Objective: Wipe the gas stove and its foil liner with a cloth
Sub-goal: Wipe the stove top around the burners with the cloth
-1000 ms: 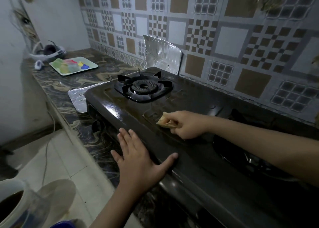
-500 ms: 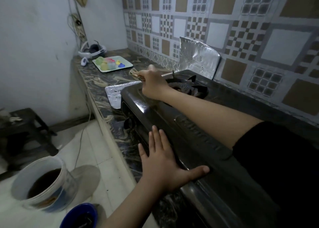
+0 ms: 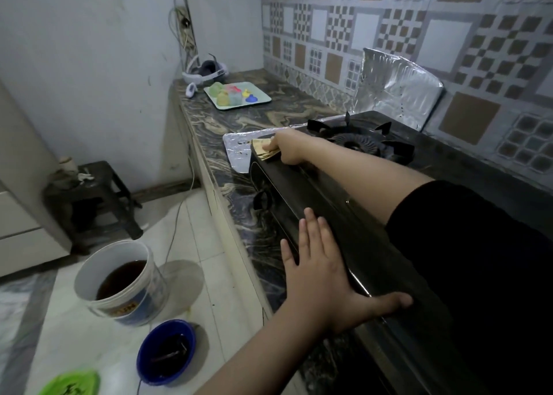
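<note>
Black gas stove (image 3: 344, 203) sits on marbled counter (image 3: 263, 116) against tiled wall (image 3: 389, 20).

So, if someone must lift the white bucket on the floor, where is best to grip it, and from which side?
Probably by the rim, from above. The white bucket stands upright and open on the floor tiles, dark liquid inside, and no handle shows. Two hands on opposite sides of the rim would likely keep it level; the blue bowl crowds its near side.

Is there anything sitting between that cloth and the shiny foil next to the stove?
Nothing visible. The right hand holds the cloth at the far left corner of the stove, and the foil liner lies right beside that corner on the counter, bare where it shows.
</note>
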`<state>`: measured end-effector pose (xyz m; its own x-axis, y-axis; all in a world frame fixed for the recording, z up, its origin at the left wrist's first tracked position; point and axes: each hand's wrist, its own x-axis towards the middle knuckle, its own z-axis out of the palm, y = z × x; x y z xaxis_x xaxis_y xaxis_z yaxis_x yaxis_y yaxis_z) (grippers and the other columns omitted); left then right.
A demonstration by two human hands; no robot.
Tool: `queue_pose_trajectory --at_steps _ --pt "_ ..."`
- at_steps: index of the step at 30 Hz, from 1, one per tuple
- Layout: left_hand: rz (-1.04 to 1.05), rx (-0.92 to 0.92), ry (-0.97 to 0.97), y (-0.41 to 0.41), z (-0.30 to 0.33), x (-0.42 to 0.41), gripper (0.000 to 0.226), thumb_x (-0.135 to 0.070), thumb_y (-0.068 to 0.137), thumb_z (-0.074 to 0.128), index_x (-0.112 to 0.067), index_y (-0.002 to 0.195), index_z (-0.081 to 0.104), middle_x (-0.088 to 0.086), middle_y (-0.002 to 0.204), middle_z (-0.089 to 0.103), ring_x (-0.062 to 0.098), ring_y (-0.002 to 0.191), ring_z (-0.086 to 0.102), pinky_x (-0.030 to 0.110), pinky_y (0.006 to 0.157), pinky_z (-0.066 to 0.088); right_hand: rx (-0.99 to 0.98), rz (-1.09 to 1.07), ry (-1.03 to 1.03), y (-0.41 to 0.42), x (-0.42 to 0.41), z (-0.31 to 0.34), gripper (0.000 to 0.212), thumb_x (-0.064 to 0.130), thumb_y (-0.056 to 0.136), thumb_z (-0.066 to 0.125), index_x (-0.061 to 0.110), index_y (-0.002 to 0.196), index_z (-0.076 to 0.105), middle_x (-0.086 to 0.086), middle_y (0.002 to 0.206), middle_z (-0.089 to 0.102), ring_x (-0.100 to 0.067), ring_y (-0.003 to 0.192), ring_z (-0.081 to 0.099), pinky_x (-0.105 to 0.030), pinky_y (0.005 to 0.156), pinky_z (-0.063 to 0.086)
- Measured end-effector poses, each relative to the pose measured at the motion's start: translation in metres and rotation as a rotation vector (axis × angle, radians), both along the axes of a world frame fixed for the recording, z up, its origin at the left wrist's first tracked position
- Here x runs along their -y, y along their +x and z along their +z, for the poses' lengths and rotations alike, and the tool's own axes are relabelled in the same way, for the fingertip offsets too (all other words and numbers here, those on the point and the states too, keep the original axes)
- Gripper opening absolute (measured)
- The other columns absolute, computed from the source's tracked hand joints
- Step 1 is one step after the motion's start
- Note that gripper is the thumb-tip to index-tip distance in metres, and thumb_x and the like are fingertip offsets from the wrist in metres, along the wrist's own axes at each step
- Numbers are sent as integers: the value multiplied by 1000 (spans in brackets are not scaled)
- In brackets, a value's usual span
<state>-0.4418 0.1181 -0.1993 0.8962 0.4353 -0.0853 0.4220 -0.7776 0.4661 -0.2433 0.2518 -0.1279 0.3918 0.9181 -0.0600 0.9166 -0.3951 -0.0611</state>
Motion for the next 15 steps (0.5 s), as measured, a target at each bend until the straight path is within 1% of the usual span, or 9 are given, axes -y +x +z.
queue_pose_trajectory --at_steps 2,3,6,8,10,12,15 --pt "5 3 -9 0 1 1 148 -99 47 39 -13 144 -32 1 142 -52 17 134 -44 48 106 -29 21 38 -48 -2 16 0 66 -6 81 40 25 140 48 -10 143 47 -29 128 48 -34 106 40" --pt "4 4 -14 -1 1 2 148 -98 48 41 -12 144 -32 2 143 -51 18 134 -44 48 106 -28 29 53 -69 -4 27 0 67 -6 81 40 25 141 46 -9 146 44 -29 130 46 -34 109 37" --pt "3 9 -37 -1 1 2 149 -99 45 35 -11 145 -32 3 143 -51 19 135 -43 48 106 -27 27 113 -116 -12 61 2 72 -9 81 39 27 144 41 -2 155 30 -24 139 35 -28 114 26" --pt "-2 9 -67 -2 1 2 150 -99 44 34 -10 143 -35 4 141 -53 20 133 -45 48 107 -27 8 129 -145 -18 84 1 76 -10 80 40 30 144 38 4 157 24 -21 142 30 -32 117 21" --pt "-1 1 -116 -3 2 3 150 -98 45 38 -8 137 -41 5 137 -56 21 129 -49 49 108 -26 -13 131 -169 -25 108 1 78 -11 80 41 33 144 37 8 157 21 -18 144 26 -35 119 17" --pt "9 -1 -149 -3 2 3 151 -96 47 43 -7 132 -44 7 134 -58 22 127 -51 50 108 -25 -54 128 -181 -33 132 1 79 -12 80 42 34 144 37 9 158 20 -14 145 21 -30 119 14" --pt "8 -14 -174 -3 3 4 154 -95 49 47 -4 134 -43 10 134 -57 23 127 -51 49 108 -25 -83 126 -207 -44 168 4 80 -11 80 44 36 144 34 11 158 16 -10 146 17 -24 116 10"
